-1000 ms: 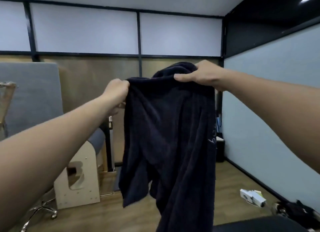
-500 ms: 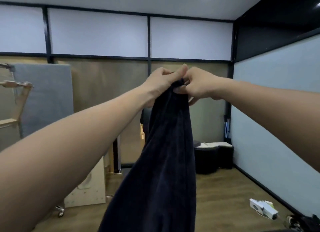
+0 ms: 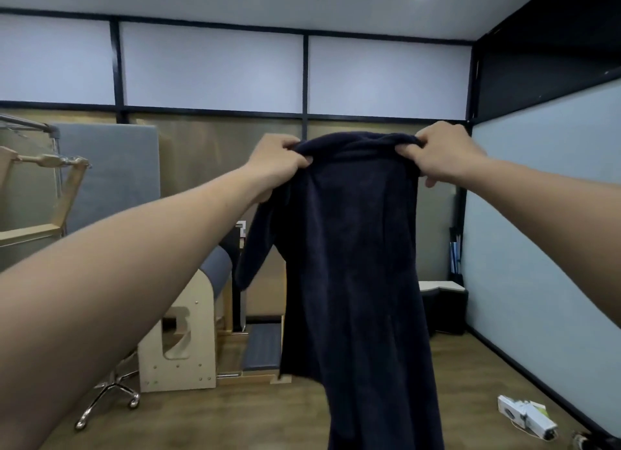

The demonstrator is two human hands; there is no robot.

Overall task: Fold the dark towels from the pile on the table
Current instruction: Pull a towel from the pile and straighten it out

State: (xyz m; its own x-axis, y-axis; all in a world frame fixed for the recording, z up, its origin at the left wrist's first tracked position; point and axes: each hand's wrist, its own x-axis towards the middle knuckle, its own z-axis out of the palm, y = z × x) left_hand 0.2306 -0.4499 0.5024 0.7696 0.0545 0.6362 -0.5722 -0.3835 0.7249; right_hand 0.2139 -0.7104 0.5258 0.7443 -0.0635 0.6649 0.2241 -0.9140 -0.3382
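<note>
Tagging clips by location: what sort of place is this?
Likely a Pilates studio: a padded wooden barrel, a wooden exercise frame at left, a grey mat propped upright.

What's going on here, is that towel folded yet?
A person holds one dark towel up in the air. The left hand and the right hand each grip its top edge, apart from each other. The towel hangs down loose, bunched along the top, with no neat fold yet.
</note>
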